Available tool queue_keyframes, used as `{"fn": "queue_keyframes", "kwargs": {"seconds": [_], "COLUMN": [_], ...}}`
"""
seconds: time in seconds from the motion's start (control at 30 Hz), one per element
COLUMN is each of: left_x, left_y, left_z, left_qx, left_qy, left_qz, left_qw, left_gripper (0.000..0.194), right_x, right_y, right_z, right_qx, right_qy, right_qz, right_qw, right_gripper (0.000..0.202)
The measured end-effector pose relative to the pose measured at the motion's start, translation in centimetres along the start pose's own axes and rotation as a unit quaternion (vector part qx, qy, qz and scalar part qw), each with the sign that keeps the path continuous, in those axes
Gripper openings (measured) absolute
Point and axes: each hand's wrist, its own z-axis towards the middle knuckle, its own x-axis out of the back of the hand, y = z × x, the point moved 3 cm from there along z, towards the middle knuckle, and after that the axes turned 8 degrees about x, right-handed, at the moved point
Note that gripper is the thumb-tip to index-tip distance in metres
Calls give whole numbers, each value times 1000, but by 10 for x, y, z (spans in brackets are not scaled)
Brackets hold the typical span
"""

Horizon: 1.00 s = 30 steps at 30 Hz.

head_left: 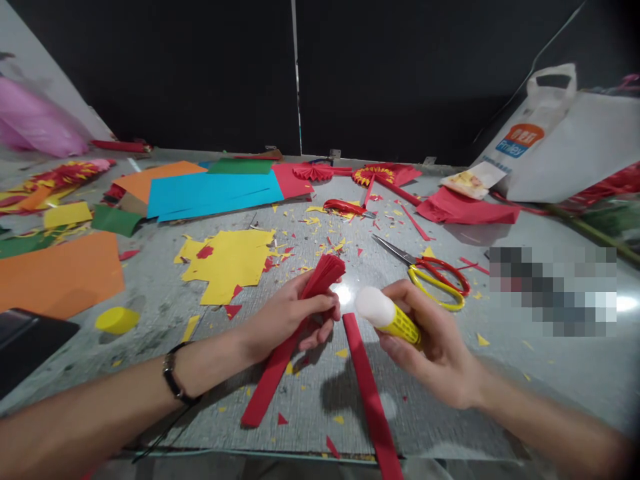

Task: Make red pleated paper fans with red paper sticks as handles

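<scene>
My left hand (300, 310) is closed around a folded red paper strip (275, 383), whose layered end fans out a little above the fingers. In my right hand (430, 347) is a yellow glue stick (400, 323), uncapped, its white glue end pointing up and left. Between the two hands a second red paper strip (367, 387) lies on the table and runs past its front edge. The glue end is above and to the right of this strip's far tip, apart from it. A yellow cap (117, 321) rests on the table at the left.
Scissors (420, 263) with red and yellow handles lie beyond my right hand. Cut yellow paper (233, 260), blue paper (215, 193), orange paper (65, 273) and many scraps cover the table (450, 420). Pleated red rosettes (373, 175) sit at the back, with a white bag (545, 147) at right.
</scene>
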Motion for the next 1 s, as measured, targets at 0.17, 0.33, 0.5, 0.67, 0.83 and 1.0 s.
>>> {"fn": "queue_keyframes", "kwargs": {"seconds": [0.17, 0.33, 0.5, 0.67, 0.83, 1.0], "left_x": [-1, -4, -7, -4, -2, -3], "left_y": [-2, -3, 2, 0, -3, -2], "left_z": [-1, -3, -4, -1, -2, -2], "left_qx": [-1, -22, -28, -36, -40, -50], "left_qy": [-1, 5, -46, -68, -48, -65], "left_qz": [21, 40, 22, -8, 6, 1], "left_qw": [1000, 999, 998, 997, 998, 997], "left_gripper": [23, 19, 21, 24, 28, 34], "right_x": [-3, -3, -1, 1, 0, -1], "right_y": [-1, 7, 11, 10, 10, 12], "right_z": [5, 7, 6, 8, 8, 1], "right_qx": [-23, -65, -82, -66, -20, 54], "right_qy": [-12, -8, 0, 0, -29, -47], "right_qz": [-109, -143, -162, -190, -231, -291], "right_qw": [994, 988, 983, 980, 972, 954], "right_gripper": [13, 15, 19, 14, 17, 32]}}
